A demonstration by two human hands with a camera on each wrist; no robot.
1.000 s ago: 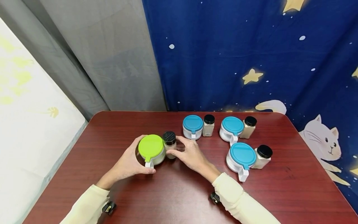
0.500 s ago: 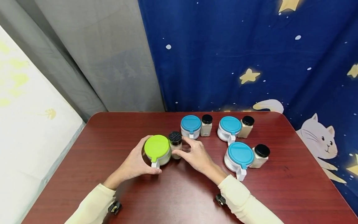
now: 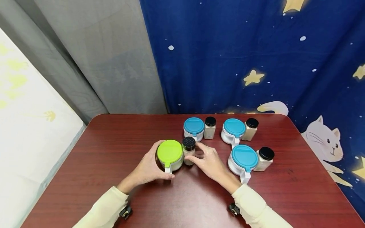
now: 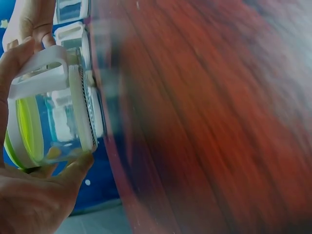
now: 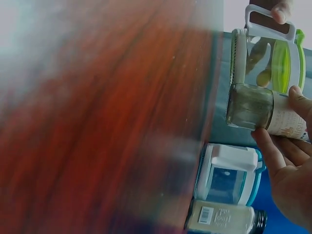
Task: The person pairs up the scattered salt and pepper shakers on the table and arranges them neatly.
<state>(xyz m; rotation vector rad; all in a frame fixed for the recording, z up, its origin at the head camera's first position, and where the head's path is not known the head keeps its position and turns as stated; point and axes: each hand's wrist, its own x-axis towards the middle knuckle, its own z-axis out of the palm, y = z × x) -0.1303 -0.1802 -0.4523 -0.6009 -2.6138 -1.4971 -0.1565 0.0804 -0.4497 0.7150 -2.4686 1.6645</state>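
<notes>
My left hand (image 3: 149, 167) grips a glass jar with a green lid (image 3: 170, 152) and a white handle. The fingers curl round its left side, and the thumb lies by the handle. Close against its right side stands a spice jar with a black cap (image 3: 188, 151), held between thumb and fingers of my right hand (image 3: 211, 163). From the right wrist, this spice jar (image 5: 258, 108) appears as clear glass with a printed label, overlapping the green-lidded jar (image 5: 265, 56). The left wrist view shows the clear body of the green-lidded jar (image 4: 61, 119) from its side.
Behind the right hand is a blue-lidded jar (image 3: 194, 126) beside a black-capped jar (image 3: 209, 129). Further right stand another blue-lidded jar (image 3: 234, 127) and black-capped jar (image 3: 251, 130). Nearer sit a third blue-lidded jar (image 3: 244, 157) and black-capped jar (image 3: 264, 160). Curtains (image 3: 205, 63) hang behind the table (image 3: 122, 142).
Both hands have moved to the right together, carrying the green-lidded jar and the spice jar side by side, closer to the blue-lidded jars. The other jars stay in place; the head view shifts slightly.
</notes>
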